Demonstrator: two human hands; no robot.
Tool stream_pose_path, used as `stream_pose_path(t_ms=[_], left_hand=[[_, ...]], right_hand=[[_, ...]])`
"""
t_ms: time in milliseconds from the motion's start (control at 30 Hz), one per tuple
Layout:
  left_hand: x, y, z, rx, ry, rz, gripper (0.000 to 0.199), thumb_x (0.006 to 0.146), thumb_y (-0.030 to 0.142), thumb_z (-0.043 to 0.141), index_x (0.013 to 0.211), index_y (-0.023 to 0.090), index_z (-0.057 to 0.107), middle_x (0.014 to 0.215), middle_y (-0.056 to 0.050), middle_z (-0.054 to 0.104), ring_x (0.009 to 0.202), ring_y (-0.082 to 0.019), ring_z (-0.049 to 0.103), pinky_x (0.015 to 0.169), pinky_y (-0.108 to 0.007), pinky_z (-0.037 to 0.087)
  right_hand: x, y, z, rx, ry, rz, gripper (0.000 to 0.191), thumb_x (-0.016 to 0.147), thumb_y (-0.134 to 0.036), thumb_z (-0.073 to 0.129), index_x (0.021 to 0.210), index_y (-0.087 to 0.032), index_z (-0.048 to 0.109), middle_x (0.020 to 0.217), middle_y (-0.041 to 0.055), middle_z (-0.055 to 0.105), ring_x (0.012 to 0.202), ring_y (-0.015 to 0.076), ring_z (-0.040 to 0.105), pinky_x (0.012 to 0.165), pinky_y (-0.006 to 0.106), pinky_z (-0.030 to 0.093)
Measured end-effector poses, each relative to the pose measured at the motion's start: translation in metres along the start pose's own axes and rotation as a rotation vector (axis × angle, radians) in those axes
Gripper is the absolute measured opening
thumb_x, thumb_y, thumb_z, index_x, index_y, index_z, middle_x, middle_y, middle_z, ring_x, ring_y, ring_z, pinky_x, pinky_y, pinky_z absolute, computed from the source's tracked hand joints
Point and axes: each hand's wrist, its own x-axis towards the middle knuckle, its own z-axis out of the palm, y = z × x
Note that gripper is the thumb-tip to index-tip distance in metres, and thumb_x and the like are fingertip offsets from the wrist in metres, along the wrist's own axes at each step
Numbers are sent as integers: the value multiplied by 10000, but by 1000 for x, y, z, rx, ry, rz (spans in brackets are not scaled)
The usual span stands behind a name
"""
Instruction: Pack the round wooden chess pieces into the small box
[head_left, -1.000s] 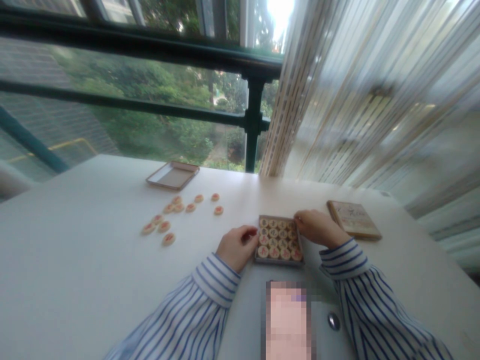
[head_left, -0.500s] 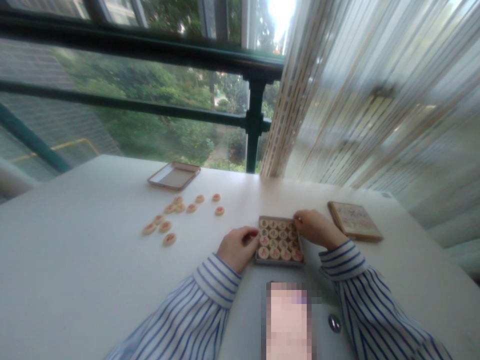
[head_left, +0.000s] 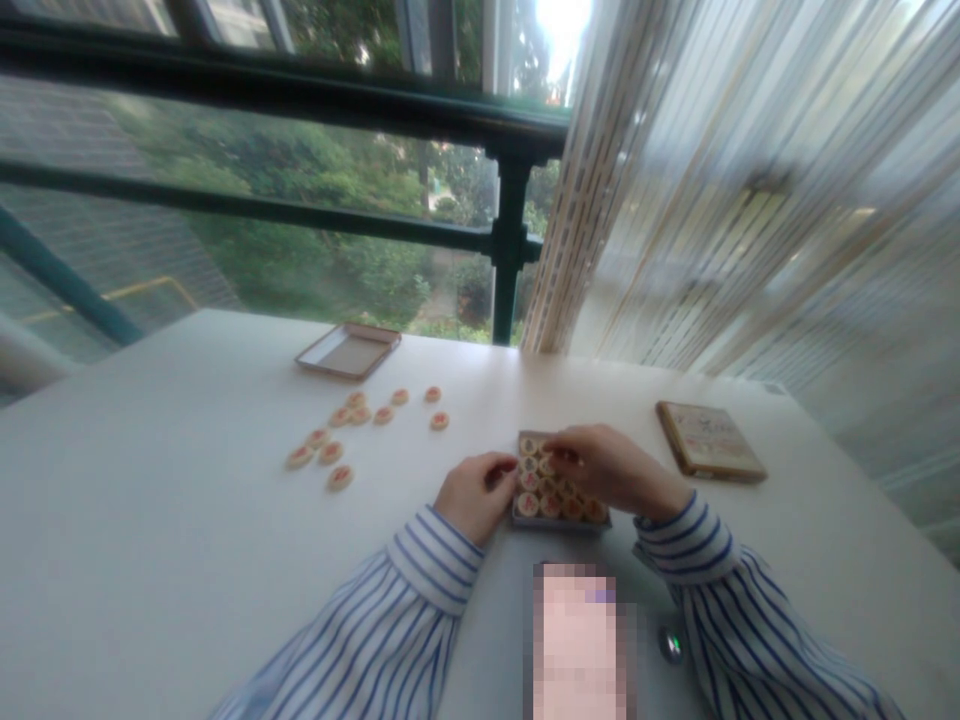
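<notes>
A shallow square box [head_left: 524, 523] on the table holds rows of round Chinese chess pieces [head_left: 550, 505], with red and dark characters on their tops. My left hand [head_left: 476, 497] rests at the box's left wall, thumb and curled fingers closed at its edge. Over the right and far part of the box is my right hand [head_left: 609, 468]. Its fingers are drawn together and the fingertips come down on the far-row pieces. It covers several pieces, and whether one is between the fingertips is hidden.
Several loose red-marked pieces [head_left: 340, 478] lie to the left. An open shallow tray or lid [head_left: 349, 352] sits at the far edge, and a flat printed box [head_left: 711, 440] at the right. A blurred-out patch [head_left: 577, 650] and a small shiny dark object [head_left: 670, 645] are nearest me.
My right hand has moved left from the box's far right corner to over its pieces. My left hand stays at the left wall.
</notes>
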Motion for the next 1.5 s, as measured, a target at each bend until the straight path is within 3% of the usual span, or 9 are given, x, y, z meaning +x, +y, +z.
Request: stream_pose_path(t_ms=[167,467,1500], left_hand=[[1,-1,0,4,0,19,227,738,308,513,880,195,650,837,-32,682,780,-160,611,714,-268,478],[1,0,0,29,4,11,223,733,285,508,878,198,654,855,-32,683,802,-159,612,724,-260,478],[1,-2,0,3,5,9,234,714,328,541,869,201,661,807,-31,682,768,-164,609,689,-265,478]], right_hand=[[4,-11,10,31,-16,-52,165,793,-239,487,867,-200,629,800,33,638,695,116,534,599,210,317],[2,-18,14,110,-13,-77,238,835,-280,435,778,-199,652,708,22,629,610,101,517,560,204,316],[2,-19,16,109,-50,-129,200,792,-143,446,807,-184,641,819,23,626,652,91,518,573,196,335]])
